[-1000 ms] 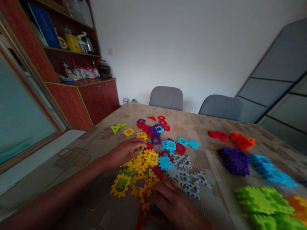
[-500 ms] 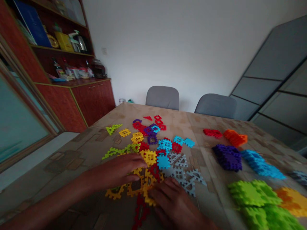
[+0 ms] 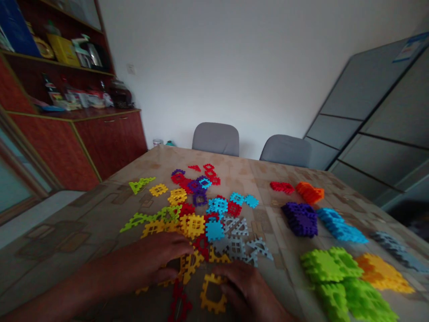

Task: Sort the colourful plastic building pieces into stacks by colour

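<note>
Flat toothed plastic building pieces lie in a loose spread at the middle of the table. My right hand (image 3: pixel 248 284) grips a yellow square frame piece (image 3: pixel 203 295) by its right edge, near the table's front. My left hand (image 3: pixel 167 252) is over the yellow pieces to the left, thumb and fingers apart; whether it touches them I cannot tell. Between the hands lies a yellow triangular piece (image 3: pixel 191 267). Red pieces (image 3: pixel 179 304) lie below it. A yellow windowed square (image 3: pixel 193 225), a blue square (image 3: pixel 214 230) and grey pieces (image 3: pixel 236 247) are just beyond.
Sorted stacks stand on the right: purple (image 3: pixel 300 219), blue (image 3: pixel 342 226), lime green (image 3: pixel 330 264), yellow (image 3: pixel 384 273), grey (image 3: pixel 398 250), orange (image 3: pixel 310 192) and red (image 3: pixel 282 187). Two grey chairs (image 3: pixel 215 139) stand behind the table (image 3: pixel 83 223). A wooden cabinet (image 3: pixel 114 147) is at the left.
My right hand has drawn a yellow square frame piece nearer, apart from the other yellow pieces. My left hand stays over the yellow pieces. The view has turned slightly right.
</note>
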Demonstrator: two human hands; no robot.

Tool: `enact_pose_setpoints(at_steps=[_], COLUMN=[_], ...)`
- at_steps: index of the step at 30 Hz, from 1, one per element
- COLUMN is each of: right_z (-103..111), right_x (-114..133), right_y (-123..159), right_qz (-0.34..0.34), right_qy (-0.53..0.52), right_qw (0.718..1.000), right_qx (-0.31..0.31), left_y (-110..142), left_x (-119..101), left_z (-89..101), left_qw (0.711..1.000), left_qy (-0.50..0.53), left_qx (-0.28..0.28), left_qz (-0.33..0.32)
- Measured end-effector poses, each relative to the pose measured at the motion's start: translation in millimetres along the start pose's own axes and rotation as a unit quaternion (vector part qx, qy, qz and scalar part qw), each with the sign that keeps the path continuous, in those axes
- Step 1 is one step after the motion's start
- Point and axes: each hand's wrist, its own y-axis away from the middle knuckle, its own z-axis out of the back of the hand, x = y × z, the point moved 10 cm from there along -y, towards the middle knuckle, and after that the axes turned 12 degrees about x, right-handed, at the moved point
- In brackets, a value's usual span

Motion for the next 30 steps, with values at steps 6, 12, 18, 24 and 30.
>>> enact_pose_setpoints(at_steps=[6, 12, 18, 24, 30], right_z=[6.6, -1.0, 10.2, 6.6, -12.0], right_x=[-6.4, -9.2, -8.1, -10.6, -10.7], right_y=[-0.2, 1.7, 16.9, 24.8, 17.4], right_qz=[-0.029, -0.049, -0.118, -0.177, -0.19], right_qy=[-0.097, -0.047, 0.005, 0.028, 0.089], right_qw=[0.994, 0.998, 0.992, 0.981, 0.972], right_qx=[-0.03, 0.013, 0.035, 0.07, 0.108], left_y=[13.0, 21.7, 21.9, 19.4, 26.6], left_x=[17.9, 17.0, 21.2, 12.4, 34.9], left_z=[-23.7, -29.2, -24.9, -10.4, -2.2], left_qw=[0.999, 0.998, 0.999, 0.995, 0.993], left_qy=[-0.007, -0.021, -0.028, -0.038, -0.046], left_qx=[-0.033, -0.042, -0.039, -0.085, -0.106], left_qz=[-0.02, -0.036, -0.011, -0.031, 0.036])
